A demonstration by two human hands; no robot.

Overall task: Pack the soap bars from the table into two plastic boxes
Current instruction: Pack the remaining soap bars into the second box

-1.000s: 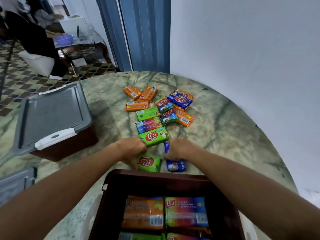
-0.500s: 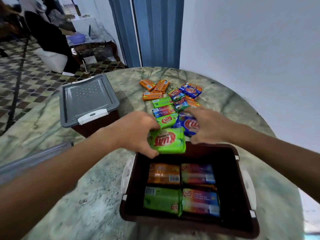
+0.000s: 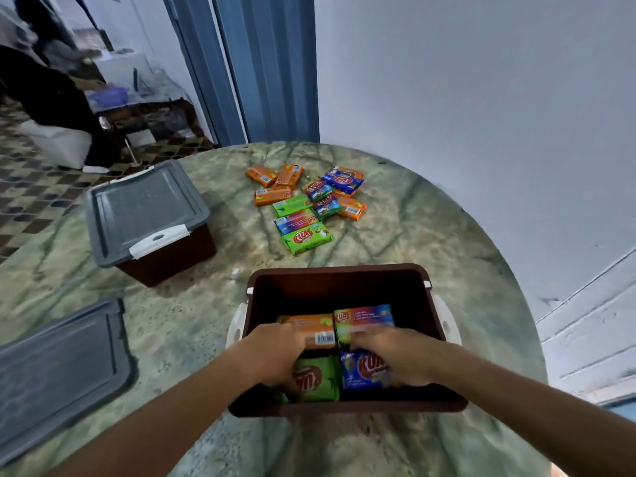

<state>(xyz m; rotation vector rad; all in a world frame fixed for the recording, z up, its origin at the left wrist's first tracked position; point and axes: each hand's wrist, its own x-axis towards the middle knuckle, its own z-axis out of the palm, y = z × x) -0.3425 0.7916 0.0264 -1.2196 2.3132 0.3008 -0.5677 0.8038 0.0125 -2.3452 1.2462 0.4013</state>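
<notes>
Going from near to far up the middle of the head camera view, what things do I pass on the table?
Open brown plastic box with both hands inside, then green KUAT soap bar, then multicoloured soap bar, then orange soap bars at the far end.

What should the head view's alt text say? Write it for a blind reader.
Two hands lower soap bars into an open brown box: the left hand holds a green bar, the right hand a blue bar. More bars lie beyond on the marbled table.

"KUAT" on green soap bar [image 3: 307, 238]
</notes>
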